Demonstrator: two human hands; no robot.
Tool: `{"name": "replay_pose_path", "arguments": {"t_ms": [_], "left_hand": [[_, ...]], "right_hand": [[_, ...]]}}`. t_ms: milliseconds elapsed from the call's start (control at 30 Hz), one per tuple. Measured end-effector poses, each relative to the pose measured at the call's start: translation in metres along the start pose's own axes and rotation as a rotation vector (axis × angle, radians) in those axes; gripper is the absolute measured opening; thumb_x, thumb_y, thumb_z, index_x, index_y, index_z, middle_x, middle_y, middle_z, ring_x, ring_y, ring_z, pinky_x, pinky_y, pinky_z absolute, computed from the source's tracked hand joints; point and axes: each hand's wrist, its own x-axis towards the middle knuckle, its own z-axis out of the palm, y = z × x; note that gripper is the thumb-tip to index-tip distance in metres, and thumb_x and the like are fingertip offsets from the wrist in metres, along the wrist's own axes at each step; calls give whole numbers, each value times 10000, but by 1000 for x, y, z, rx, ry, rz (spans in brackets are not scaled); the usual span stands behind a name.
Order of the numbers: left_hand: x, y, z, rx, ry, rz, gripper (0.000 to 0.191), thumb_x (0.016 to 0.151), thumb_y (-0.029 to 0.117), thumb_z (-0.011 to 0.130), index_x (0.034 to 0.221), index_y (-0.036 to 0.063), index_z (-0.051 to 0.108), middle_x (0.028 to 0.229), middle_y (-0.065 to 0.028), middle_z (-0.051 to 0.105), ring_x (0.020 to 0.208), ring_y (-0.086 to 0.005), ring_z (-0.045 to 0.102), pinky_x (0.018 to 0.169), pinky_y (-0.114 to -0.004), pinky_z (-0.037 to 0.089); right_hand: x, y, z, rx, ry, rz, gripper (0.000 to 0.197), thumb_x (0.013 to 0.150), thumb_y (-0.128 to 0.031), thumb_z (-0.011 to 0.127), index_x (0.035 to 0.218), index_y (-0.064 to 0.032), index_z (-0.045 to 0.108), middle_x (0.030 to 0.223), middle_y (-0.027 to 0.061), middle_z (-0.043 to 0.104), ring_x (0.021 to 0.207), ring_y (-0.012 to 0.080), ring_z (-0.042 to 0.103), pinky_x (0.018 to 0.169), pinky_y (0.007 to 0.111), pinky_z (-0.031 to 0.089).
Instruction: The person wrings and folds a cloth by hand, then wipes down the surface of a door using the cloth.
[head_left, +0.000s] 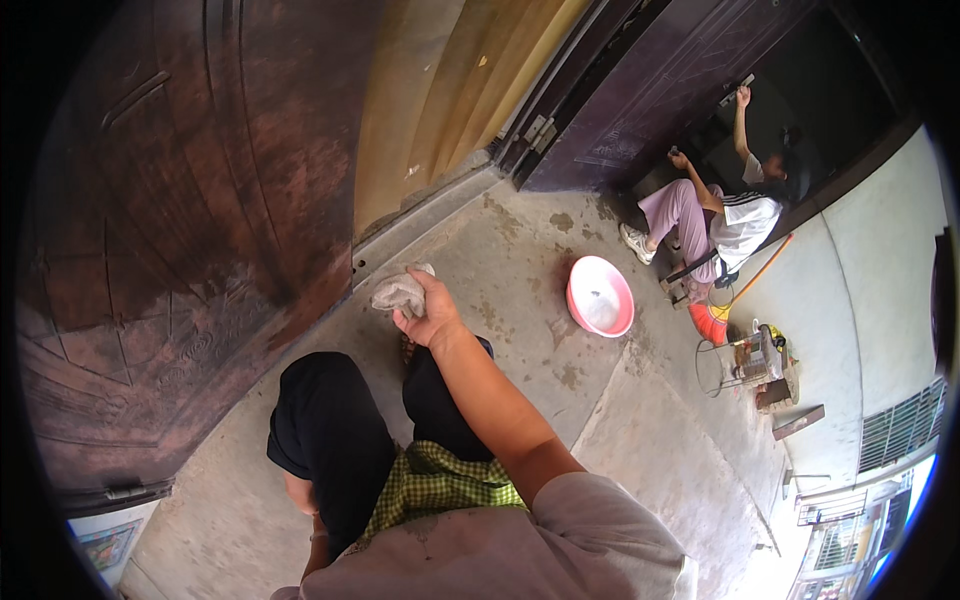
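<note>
My right hand (433, 306) is closed around a bunched grey-beige cloth (403, 292). It holds the cloth out over the concrete floor, past my knees and near the door sill. To the left stands a dark reddish-brown panelled door (247, 217), its surface unevenly dark and light; the cloth is apart from it. My left hand (301, 493) is low by my left leg in dark trousers, mostly hidden by it, so its fingers cannot be made out. A pink basin (600, 297) with a pale inside sits on the floor to the right.
A co-worker (742, 217) sits low beside another dark door (637, 82), one raised hand at it. Nearby are a red-and-yellow broom (711, 321), a wire-frame stand (712, 367) and bricks (776, 394) along the white wall (885, 247). Damp patches (561, 221) mark the floor.
</note>
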Motion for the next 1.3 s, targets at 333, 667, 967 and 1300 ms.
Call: {"name": "replay_pose_path", "arguments": {"t_ms": [333,667,967,1300], "left_hand": [[-7,3,-7,0,7,14,315,846,178,556,1093,-13,523,995,-136,575,864,-224,525,770,-331,422],[-21,9,-24,47,24,22,291,848,177,555,1070,-11,538,972,-126,582,835,-210,529,749,-319,428],[-32,3,-30,87,11,22,271,851,176,554,1049,-10,552,951,-118,588,809,-197,534,730,-309,433],[-20,0,-25,81,-12,2,251,853,174,553,1025,-8,567,928,-108,595,779,-184,538,709,-298,439]], "right_hand": [[5,3,-3,-25,-7,-14,205,806,-354,593,941,-199,587,860,-49,623,798,122,567,588,276,438],[9,-1,-6,29,-48,2,215,806,-347,593,959,-198,571,894,-37,602,833,132,550,612,285,433],[2,-5,-13,76,-80,-21,231,787,-346,623,957,-199,572,893,-38,603,833,138,544,646,310,418],[4,-6,-10,49,9,-22,204,798,-316,624,941,-179,573,880,-22,602,847,148,543,641,302,423]]}}
